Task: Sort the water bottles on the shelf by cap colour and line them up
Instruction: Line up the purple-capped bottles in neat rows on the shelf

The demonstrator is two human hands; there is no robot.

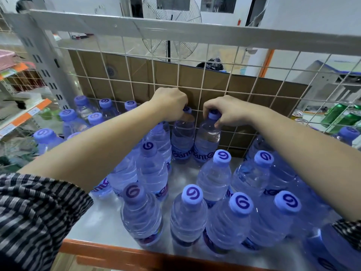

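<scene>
Shelf (pixel 93 222) far edge: our left hand (pixel 172 104) grips the left bottle (pixel 182 137), right hand (pixel 220 112) the right bottle (pixel 207 139); we should seat both upright, touching

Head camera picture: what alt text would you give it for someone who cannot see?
A person's left hand grips the cap of the left bottle and the right hand that of the right bottle, both upright by the wire grid at the back of a shelf. Many more lilac-capped bottles stand around them.

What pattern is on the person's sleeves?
Black-and-grey stripes, clearest on the left sleeve in the head view.
</scene>
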